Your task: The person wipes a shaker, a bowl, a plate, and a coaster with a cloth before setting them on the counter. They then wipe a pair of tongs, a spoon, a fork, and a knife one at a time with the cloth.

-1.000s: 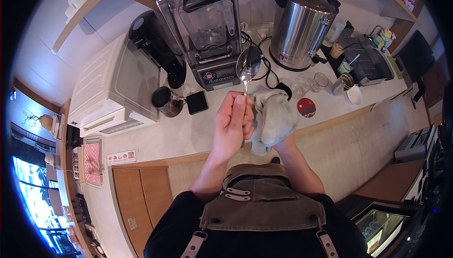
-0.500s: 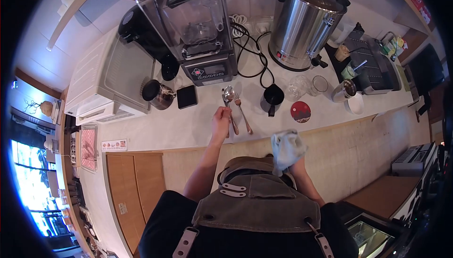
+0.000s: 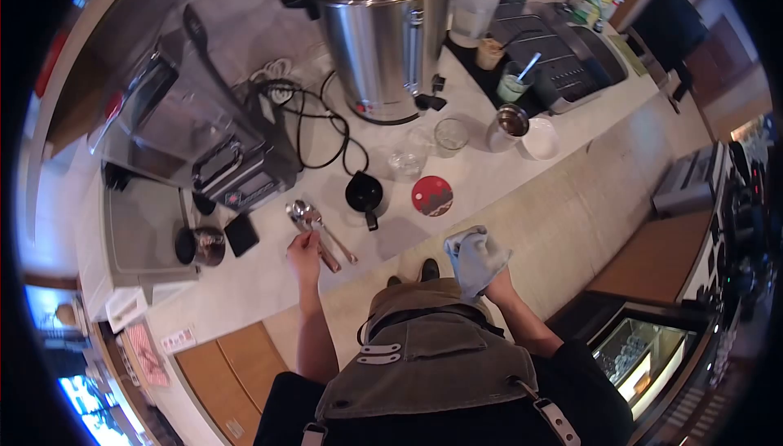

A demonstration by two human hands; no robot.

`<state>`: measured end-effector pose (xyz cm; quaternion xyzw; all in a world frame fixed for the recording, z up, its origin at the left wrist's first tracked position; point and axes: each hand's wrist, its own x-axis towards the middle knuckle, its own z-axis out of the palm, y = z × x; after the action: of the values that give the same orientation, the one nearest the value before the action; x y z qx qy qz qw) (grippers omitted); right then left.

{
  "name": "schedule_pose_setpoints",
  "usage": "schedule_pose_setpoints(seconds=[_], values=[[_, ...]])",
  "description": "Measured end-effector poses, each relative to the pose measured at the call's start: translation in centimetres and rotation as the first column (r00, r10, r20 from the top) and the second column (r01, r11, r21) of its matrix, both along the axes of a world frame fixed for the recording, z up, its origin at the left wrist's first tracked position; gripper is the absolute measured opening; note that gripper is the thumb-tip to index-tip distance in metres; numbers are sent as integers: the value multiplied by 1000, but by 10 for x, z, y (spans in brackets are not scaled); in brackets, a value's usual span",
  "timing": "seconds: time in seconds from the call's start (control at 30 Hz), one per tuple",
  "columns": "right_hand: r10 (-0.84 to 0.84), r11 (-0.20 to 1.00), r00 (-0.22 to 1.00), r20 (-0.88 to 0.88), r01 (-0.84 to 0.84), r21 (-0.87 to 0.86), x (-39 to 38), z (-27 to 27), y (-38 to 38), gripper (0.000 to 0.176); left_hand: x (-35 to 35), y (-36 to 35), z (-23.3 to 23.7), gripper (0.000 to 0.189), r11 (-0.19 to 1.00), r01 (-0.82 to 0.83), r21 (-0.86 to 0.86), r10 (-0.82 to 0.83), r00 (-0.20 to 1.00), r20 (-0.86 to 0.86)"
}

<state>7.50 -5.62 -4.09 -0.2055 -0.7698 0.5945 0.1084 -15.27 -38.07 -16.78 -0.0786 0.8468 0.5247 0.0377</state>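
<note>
My left hand (image 3: 303, 257) is closed, its fingertips pinched on a spoon (image 3: 292, 213) at the counter. Right beside it lie another spoon (image 3: 303, 208) and a fork (image 3: 333, 240), handles slanting toward the counter's front edge. Part of the pinched spoon is hidden behind my fingers. My right hand (image 3: 501, 288) grips a crumpled pale blue-grey cloth (image 3: 476, 260), held up in front of the counter edge; the cloth covers most of those fingers. Close to the cutlery stand a small black pitcher (image 3: 364, 193) and a round red coaster (image 3: 432, 196).
A blender (image 3: 196, 132) and a steel urn (image 3: 383, 46) with black cords (image 3: 330, 119) stand behind. Clear glasses (image 3: 450, 136), a metal cup (image 3: 507, 126) and a white bowl (image 3: 540, 139) are to the right. A jar (image 3: 209, 246) and black square (image 3: 241, 235) sit left.
My view has swung to the right, so the counter things appear farther left. My left hand stays at the cutlery, and the cloth remains in my right hand.
</note>
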Motion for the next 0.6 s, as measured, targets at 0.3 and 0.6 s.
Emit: schedule_pose_setpoints(seconds=[0.3,0.6], values=[[-266,959,964,-5,264,-100,35,-8,-28,28,-8,-5,14,22,993,28,-115,-59,959,-278],[-63,987,968,-241,25,-157,45,48,28,45,78,165,181,40,475,809,346,-663,587,-463]])
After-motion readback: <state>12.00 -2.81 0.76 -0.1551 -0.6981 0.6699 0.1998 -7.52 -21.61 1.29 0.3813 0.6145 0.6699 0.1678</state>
